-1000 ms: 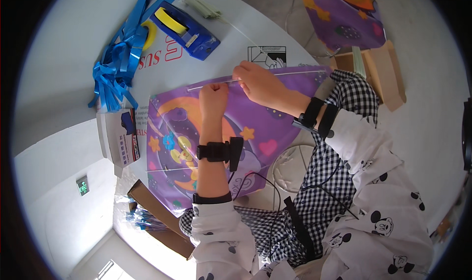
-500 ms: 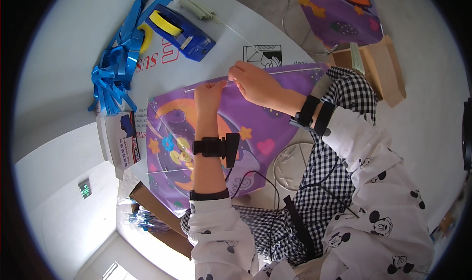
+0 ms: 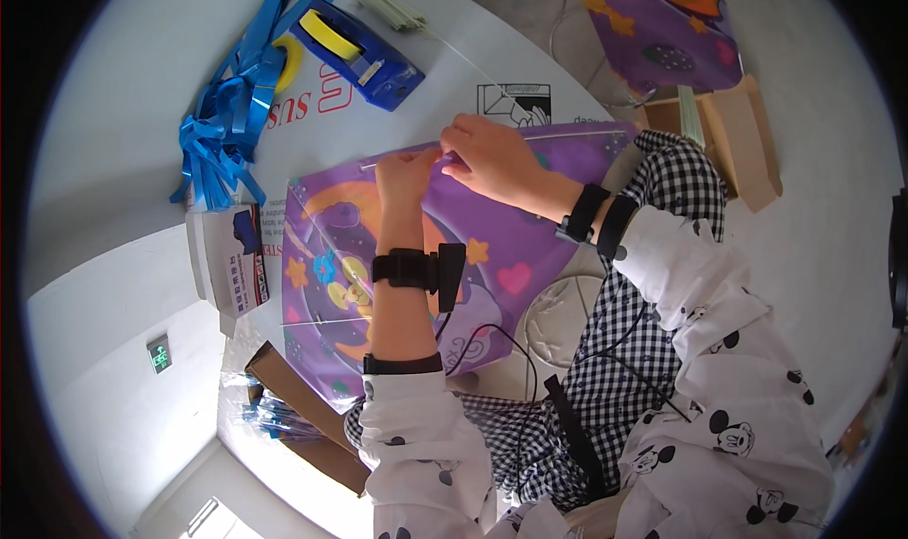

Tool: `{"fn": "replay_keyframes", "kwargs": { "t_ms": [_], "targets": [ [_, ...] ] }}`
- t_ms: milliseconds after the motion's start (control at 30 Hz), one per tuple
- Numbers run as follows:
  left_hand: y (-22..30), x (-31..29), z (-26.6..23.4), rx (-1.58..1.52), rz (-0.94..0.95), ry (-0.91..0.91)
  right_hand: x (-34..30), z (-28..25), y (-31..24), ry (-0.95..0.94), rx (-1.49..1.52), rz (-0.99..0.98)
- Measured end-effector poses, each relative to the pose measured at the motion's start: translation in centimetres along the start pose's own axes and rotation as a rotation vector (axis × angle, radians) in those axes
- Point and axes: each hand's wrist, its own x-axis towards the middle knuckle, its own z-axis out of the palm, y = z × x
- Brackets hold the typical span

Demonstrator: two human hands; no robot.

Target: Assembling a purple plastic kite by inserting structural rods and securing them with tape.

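Note:
A purple printed kite (image 3: 492,227) with moons, stars and hearts lies across my lap and the table edge. Along its far edge runs a thin white rod (image 3: 577,135). My left hand (image 3: 402,178) is closed in a pinch on that edge, left of centre. Just beside it, my right hand (image 3: 489,158) also pinches the edge, its fingertips nearly touching the left ones. The fingers cover the part of the rod between them. Another thin white rod crosses the kite's left side, partly behind my left forearm.
On the table (image 3: 426,95) stand a blue tape dispenser (image 3: 392,78), blue ribbons (image 3: 222,123) and a bundle of thin sticks (image 3: 388,8). Another purple kite (image 3: 653,43) and an open cardboard box (image 3: 752,137) are at far right. A small carton (image 3: 216,265) sits at left.
Both hands remain at the kite's far edge, with fingertips drawn slightly closer together. The view has shifted a little; the kite lies almost as before.

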Motion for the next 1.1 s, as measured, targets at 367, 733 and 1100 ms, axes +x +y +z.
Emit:
{"fn": "replay_keyframes", "kwargs": {
  "t_ms": [367,733,1100],
  "targets": [
    [-0.5,0.3,0.0,-0.042,-0.052,-0.006,0.5,1.1,-0.2,0.095,-0.127,0.004],
    [-2.8,-6.9,2.2,0.568,0.587,0.09,1.0,1.3,0.4,0.102,-0.072,0.064],
    [-3.5,-7.1,2.5,0.696,0.613,0.179,4.5,-7.2,2.6,-0.002,0.231,0.411]
  ]
}}
